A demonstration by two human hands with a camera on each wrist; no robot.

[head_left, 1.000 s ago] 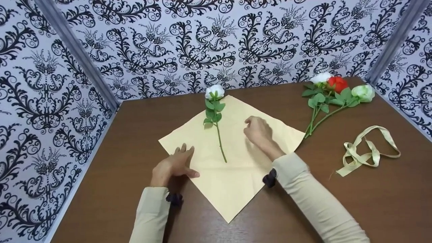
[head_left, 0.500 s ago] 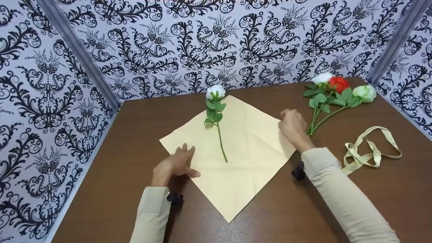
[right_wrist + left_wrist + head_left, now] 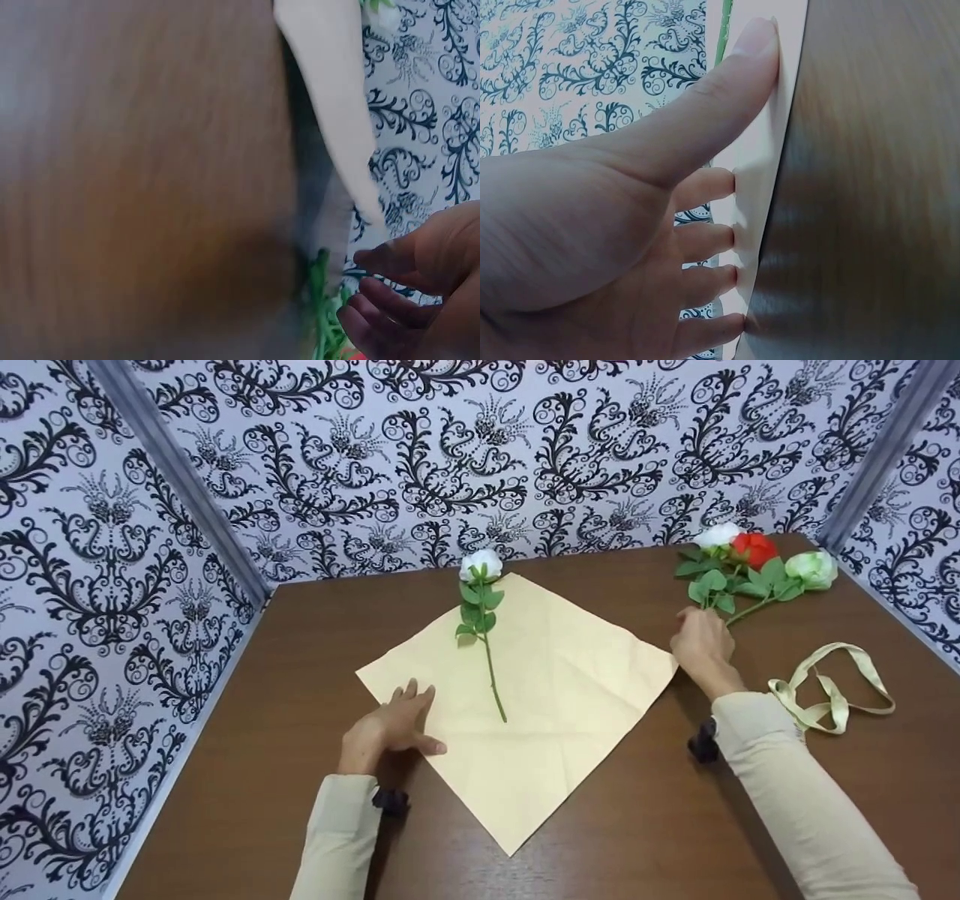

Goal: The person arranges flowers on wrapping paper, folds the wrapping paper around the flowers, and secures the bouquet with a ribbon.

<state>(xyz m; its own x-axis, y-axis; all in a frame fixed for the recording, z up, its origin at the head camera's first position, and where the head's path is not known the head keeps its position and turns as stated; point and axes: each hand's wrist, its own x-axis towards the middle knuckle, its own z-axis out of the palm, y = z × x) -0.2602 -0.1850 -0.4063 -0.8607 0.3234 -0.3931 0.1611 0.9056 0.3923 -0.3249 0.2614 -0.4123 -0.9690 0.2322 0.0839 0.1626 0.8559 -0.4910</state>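
A cream sheet of wrapping paper [image 3: 555,750] lies as a diamond on the brown table. One white artificial rose [image 3: 481,566] rests on it, its bloom over the top edge and its stem pointing towards me. My left hand [image 3: 390,731] rests on the paper's left edge with fingers spread and thumb extended. Beside the paper's right corner, my right hand [image 3: 703,649] is over the stems of the other flowers. In the right wrist view its fingers [image 3: 382,304] are loosely bent, apart from the thumb, near the green stems [image 3: 322,315]; I see no grip on them.
At the back right lie a white flower [image 3: 716,537], a red flower [image 3: 754,549] and a pale green-white flower [image 3: 812,570]. A cream ribbon [image 3: 811,716] lies in loose loops right of my right forearm. Patterned panels [image 3: 450,457] stand behind and beside the table [image 3: 300,660].
My right hand has moved right, from above the paper across its right corner to the stems of the flower group. My left hand, the paper and the single white rose have stayed put.
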